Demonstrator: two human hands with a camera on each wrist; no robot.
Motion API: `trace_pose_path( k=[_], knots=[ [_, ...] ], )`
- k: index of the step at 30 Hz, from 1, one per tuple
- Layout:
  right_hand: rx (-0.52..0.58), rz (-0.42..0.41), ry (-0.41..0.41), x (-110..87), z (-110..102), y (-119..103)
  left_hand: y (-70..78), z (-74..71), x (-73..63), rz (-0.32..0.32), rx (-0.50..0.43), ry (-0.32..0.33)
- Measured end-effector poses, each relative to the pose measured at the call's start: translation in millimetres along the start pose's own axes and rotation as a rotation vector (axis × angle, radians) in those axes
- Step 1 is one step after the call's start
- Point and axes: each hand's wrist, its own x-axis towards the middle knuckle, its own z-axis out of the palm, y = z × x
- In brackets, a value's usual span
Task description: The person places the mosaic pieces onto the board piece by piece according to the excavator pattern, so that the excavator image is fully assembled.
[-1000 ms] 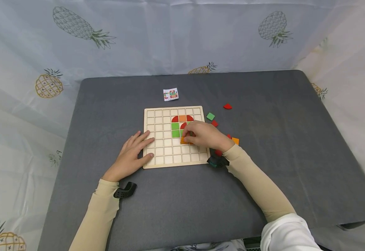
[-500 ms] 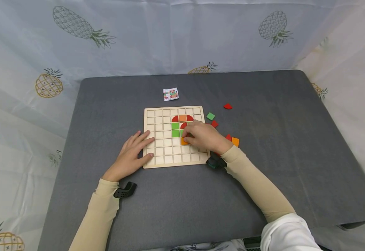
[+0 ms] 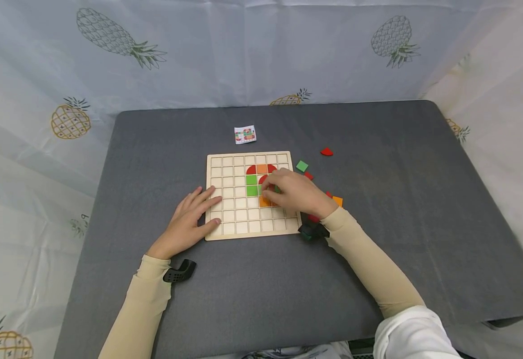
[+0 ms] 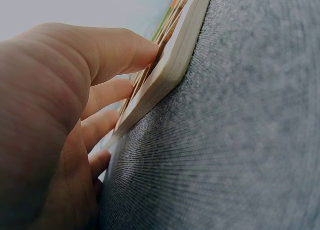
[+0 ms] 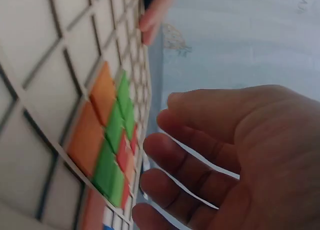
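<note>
fingers (image 5: 170,152) of the right hand (image 3: 298,192) curve loosely near orange tiles (image 5: 86,140) in the wooden board (image 3: 228,216), gripping nothing visible; the left hand (image 3: 186,223) rests splayed on its edge. tiles seem light, stiff, best pinched by opposite sides.

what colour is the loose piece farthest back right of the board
The loose piece is red, seen best in the head view.

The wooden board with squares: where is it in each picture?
Head: the wooden board is near the middle.
Left wrist: its edge slants through the upper middle.
Right wrist: its squares fill much of the left side.
Shared landmark: the left hand, in all three.
</note>
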Motion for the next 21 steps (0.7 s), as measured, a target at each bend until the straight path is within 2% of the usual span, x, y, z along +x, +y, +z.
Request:
trace_pose_path(
  k=[6, 10, 18, 21],
  knots=[
    [0.116, 0.004, 0.037, -19.7, -28, 10, 0.1, 0.3, 0.1, 0.002, 0.008, -0.001],
    [0.145, 0.06, 0.052, -37.1, -40, 19, -0.1, 0.8, 0.3, 0.003, 0.013, -0.002],
    [0.115, 0.176, 0.04, -64.1, -47, 44, -0.3, 1.8, 0.4, 0.001, 0.015, 0.001],
    [0.07, 0.21, 0.026, -69.9, -46, 51, -0.9, 2.1, 0.5, -0.001, 0.019, 0.002]
  ],
)
